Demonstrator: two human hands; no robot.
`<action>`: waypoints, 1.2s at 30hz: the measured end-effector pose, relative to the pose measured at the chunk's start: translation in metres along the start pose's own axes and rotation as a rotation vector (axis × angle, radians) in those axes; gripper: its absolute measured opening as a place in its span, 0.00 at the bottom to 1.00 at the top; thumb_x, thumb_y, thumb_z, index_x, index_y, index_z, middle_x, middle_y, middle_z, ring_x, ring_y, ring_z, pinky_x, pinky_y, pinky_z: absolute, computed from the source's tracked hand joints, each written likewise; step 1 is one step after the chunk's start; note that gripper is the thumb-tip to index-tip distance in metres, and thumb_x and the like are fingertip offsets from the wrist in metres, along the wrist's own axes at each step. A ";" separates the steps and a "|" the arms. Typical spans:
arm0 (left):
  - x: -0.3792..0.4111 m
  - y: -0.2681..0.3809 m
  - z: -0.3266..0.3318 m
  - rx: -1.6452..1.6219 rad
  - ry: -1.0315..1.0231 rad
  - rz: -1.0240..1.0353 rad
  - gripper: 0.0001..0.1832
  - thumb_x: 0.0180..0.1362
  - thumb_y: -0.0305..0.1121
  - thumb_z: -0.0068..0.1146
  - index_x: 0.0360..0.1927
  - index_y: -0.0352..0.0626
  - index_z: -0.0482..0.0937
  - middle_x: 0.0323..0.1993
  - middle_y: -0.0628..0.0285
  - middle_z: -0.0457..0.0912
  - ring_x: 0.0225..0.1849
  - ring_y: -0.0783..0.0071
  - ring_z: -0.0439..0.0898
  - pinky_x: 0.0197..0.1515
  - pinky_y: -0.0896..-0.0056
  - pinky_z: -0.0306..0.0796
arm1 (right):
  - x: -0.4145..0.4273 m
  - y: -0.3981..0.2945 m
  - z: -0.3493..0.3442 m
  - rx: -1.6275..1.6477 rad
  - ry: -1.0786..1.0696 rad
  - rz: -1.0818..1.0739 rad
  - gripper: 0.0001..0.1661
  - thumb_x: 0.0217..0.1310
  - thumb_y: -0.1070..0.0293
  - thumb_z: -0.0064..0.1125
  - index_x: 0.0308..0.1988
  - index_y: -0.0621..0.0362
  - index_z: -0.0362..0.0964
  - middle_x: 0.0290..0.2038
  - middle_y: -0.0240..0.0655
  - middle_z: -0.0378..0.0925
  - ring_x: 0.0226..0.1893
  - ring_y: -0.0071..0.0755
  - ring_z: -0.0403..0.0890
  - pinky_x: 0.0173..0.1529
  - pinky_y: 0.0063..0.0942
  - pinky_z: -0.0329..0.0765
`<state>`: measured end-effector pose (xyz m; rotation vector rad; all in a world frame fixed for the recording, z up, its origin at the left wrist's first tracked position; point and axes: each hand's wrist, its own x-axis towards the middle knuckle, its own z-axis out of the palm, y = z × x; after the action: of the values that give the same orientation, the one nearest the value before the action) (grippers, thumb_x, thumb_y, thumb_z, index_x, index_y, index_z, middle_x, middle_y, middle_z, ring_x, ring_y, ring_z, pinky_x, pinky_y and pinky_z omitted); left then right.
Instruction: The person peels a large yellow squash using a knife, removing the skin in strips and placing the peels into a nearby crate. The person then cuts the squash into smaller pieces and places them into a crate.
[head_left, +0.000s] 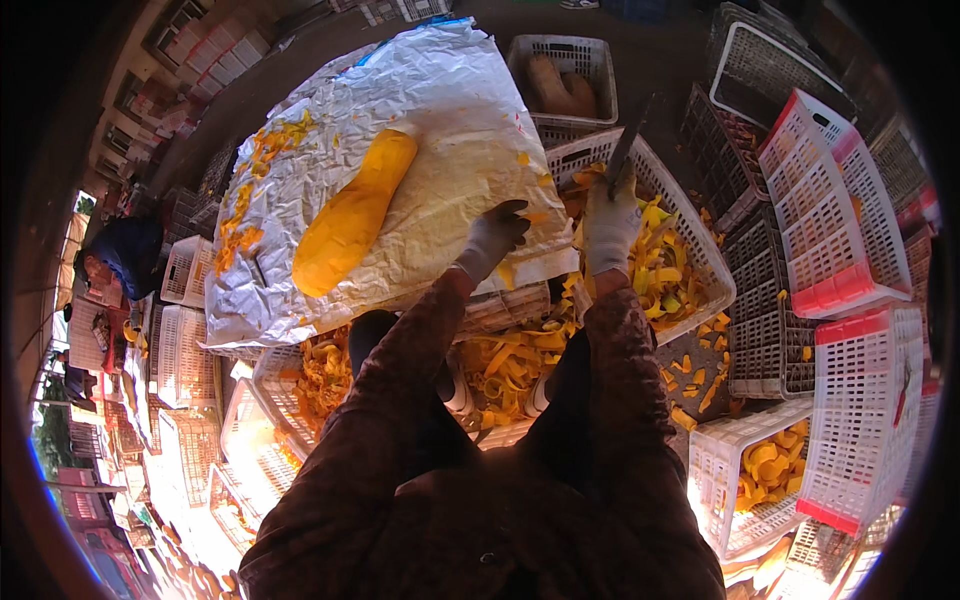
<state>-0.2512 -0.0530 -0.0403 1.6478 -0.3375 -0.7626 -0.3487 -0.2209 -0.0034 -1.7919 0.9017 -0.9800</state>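
Observation:
A peeled orange butternut-type squash (355, 213) lies on a crumpled white plastic sheet (450, 112). Near the right front edge of the sheet is my left hand (496, 234), in a white glove with dark fingertips, fingers apart and slightly curled, holding nothing that I can see. To its right, my gloved right hand (611, 217) grips a long-bladed knife (628, 142), the blade pointing away from me. That hand is above a white plastic crate (686, 232) of yellow and orange peelings (660, 277). Scraps of peel (240, 232) lie along the sheet's left side.
Another crate (562, 114) beyond the sheet holds unpeeled squash (559, 86). Peelings (510, 367) fill a crate between my legs. Stacked crates (769, 315) stand on the right, beside peel scraps on the ground (697, 375). A person in dark clothing (131, 255) bends at far left.

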 end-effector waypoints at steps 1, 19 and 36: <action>0.003 0.002 0.017 0.260 0.012 0.165 0.26 0.61 0.37 0.63 0.63 0.44 0.75 0.55 0.51 0.82 0.48 0.55 0.84 0.53 0.58 0.77 | -0.003 -0.001 -0.003 -0.044 0.015 -0.071 0.29 0.67 0.59 0.53 0.65 0.56 0.67 0.36 0.47 0.85 0.33 0.51 0.86 0.38 0.42 0.78; -0.011 -0.056 0.013 1.808 -0.229 0.157 0.16 0.61 0.37 0.61 0.52 0.48 0.82 0.45 0.55 0.84 0.45 0.58 0.85 0.47 0.60 0.78 | -0.052 -0.040 0.003 -0.246 -0.311 -0.394 0.31 0.68 0.57 0.51 0.65 0.57 0.60 0.32 0.47 0.82 0.30 0.52 0.85 0.36 0.46 0.80; -0.044 -0.030 -0.065 0.635 -0.102 0.447 0.20 0.66 0.33 0.59 0.60 0.39 0.80 0.40 0.61 0.87 0.33 0.77 0.83 0.38 0.75 0.77 | -0.043 -0.046 0.023 0.382 -0.612 0.203 0.31 0.62 0.57 0.59 0.62 0.54 0.69 0.37 0.43 0.84 0.36 0.44 0.84 0.43 0.36 0.77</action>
<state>-0.2474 0.0298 -0.0525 2.0130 -1.0662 -0.4127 -0.3381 -0.1598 0.0207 -1.5001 0.4574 -0.3930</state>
